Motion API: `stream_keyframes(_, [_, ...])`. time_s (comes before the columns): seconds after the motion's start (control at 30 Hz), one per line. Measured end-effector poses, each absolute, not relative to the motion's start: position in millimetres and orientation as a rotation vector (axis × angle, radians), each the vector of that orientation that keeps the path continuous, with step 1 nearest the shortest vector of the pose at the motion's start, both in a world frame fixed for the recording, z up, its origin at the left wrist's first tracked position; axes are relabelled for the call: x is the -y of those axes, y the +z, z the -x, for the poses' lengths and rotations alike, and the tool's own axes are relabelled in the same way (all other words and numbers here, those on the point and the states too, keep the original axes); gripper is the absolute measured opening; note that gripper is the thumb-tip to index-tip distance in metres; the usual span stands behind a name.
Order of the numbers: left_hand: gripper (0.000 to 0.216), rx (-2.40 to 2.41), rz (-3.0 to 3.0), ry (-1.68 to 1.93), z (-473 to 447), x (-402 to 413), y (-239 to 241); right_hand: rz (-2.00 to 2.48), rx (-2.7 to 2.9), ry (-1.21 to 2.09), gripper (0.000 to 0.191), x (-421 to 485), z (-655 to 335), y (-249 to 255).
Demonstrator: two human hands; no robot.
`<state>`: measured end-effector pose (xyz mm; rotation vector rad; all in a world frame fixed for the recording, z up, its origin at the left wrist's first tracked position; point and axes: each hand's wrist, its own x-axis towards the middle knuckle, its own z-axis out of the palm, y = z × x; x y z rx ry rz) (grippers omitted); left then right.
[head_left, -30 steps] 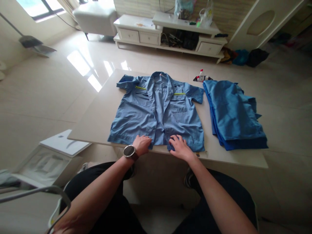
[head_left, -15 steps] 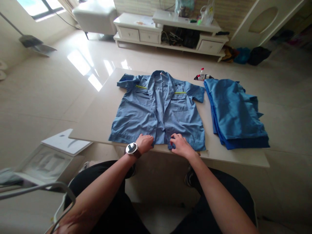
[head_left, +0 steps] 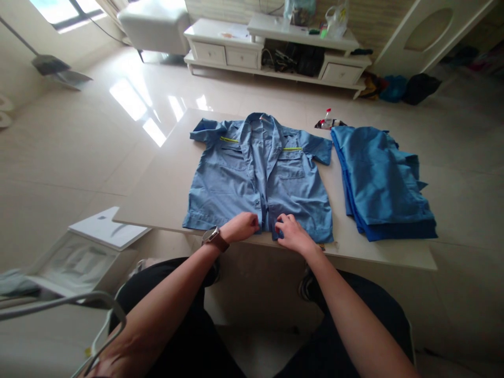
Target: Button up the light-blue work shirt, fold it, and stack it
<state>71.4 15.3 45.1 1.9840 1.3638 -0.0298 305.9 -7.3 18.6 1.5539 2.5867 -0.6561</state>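
A blue short-sleeved work shirt [head_left: 236, 184] with yellow chest stripes lies face up on a pale table [head_left: 161, 189], collar away from me. My left hand [head_left: 243, 227], with a watch on its wrist, pinches the hem of the left front panel near the opening. My right hand [head_left: 291, 233] is closed on the hem of the right front panel. The two hands sit close together at the table's near edge, and the shirt's front panels nearly meet.
A stack of folded blue garments [head_left: 381, 184] lies on the table's right side. A small bottle [head_left: 326, 122] lies at the far edge. A white TV cabinet [head_left: 275, 52] stands behind, and a white box [head_left: 79, 257] sits on the floor to the left.
My left hand has pulled the left front panel to the right, closing the gap in the shirt's front. My right hand stayed at the hem and its fingers curled shut.
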Motion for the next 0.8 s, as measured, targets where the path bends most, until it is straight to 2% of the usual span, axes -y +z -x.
stream_keyframes(0.27, [0.025, -1.537, -1.894, -0.267, -74, -2, 47, -1.571, -2.597, -0.765, 0.008, 6, -309, 15])
stream_keyframes(0.37, [0.035, -1.579, -1.765, -0.385, -69, 4, 49, -1.600, -2.662, -0.817, 0.010, 4, -309, 17])
stream_keyframes(0.43, [0.047, -1.578, -1.609, -0.475, -64, 8, 46, -1.769, -2.732, -0.804, 0.012, 0, -310, 22])
stream_keyframes(0.5, [0.056, -1.552, -1.436, -0.506, -60, 15, 39, -2.151, -2.814, -0.670, 0.011, -6, -313, 30])
stream_keyframes(0.63, [0.066, -1.431, -1.054, -0.207, -60, 34, 17, -2.976, -2.786, -0.234, 0.013, -15, -322, 48])
stream_keyframes(0.7, [0.073, -1.335, -0.842, -0.031, -64, 44, 8, -3.138, -2.742, -0.193, 0.017, -16, -325, 52])
stream_keyframes(0.8, [0.079, -1.264, -0.628, 0.120, -71, 54, -2, -3.124, -2.771, -0.286, 0.018, -14, -325, 53])
